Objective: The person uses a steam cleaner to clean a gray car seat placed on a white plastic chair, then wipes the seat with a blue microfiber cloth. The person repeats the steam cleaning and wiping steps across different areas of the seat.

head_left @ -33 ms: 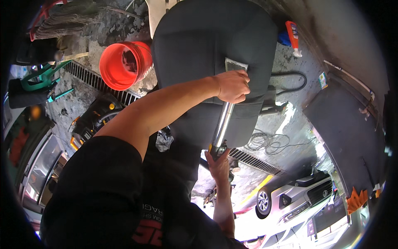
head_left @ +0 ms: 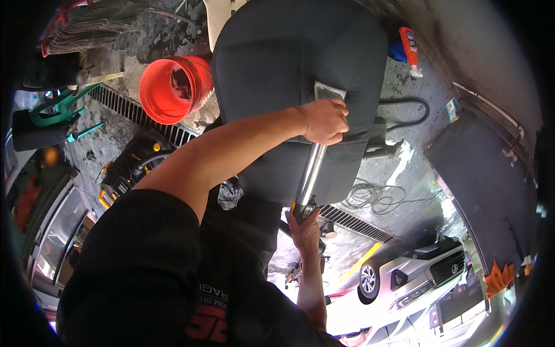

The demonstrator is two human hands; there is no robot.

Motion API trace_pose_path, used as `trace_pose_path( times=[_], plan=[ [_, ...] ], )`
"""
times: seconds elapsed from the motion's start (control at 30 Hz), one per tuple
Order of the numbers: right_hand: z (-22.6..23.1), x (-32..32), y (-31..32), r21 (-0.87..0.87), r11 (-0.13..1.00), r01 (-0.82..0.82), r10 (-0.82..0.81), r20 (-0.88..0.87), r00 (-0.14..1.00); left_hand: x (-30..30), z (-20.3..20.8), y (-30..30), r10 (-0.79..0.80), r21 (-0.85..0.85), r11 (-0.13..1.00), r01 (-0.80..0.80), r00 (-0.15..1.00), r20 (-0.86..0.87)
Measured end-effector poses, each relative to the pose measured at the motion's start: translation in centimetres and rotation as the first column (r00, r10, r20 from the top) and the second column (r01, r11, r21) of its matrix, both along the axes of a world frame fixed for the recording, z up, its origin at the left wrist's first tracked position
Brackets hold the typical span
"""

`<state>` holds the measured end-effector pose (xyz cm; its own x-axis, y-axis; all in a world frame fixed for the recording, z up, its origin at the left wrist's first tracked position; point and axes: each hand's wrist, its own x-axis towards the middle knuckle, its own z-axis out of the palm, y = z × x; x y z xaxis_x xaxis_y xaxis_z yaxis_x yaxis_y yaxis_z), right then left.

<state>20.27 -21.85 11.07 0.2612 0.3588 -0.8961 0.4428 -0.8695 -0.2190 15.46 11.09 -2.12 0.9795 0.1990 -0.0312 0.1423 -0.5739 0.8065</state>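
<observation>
A dark car seat in black fabric lies before me. Across it runs a vacuum extractor wand with a shiny metal tube and a flat, clear-edged head resting on the fabric. My left hand is closed round the wand just behind the head, its knuckles uppermost. At the wand's lower end, my right hand grips the black handle from below. Part of the wand is hidden beneath my left hand.
Left of the seat stands a red bucket, near a floor drain grate and a black-and-yellow machine. A red spray bottle, a black hose and a coiled cable lie to the right. A silver car is parked lower right.
</observation>
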Motion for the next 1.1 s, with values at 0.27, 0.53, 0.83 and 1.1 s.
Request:
trace_pose_path(
  times=[0.27, 0.53, 0.83, 1.1],
  plan=[
    [1.0, -1.8, -5.9, -0.135, 0.987, 0.083, -0.087, -0.027, 0.996, 0.8, -1.7, -7.9, -0.061, -0.101, 0.993, 0.062, 0.998, 0.014],
    [1.1, -4.9, -10.5, -0.095, 0.987, 0.133, -0.140, -0.077, 0.987, -0.4, -1.5, -10.9, -0.101, -0.126, 0.986, 0.107, 0.993, 0.055],
    [2.5, -8.5, -18.1, -0.172, 0.958, 0.229, -0.275, -0.327, 0.904, -6.5, -0.2, -15.6, -0.149, -0.203, 0.966, 0.159, 0.987, 0.065],
    [-17.2, 15.7, -7.7, 0.546, 0.679, 0.491, -0.631, 0.092, 0.770, -7.7, -0.7, -16.9, -0.022, -0.205, 0.978, 0.040, 0.996, 0.086]
  ],
)
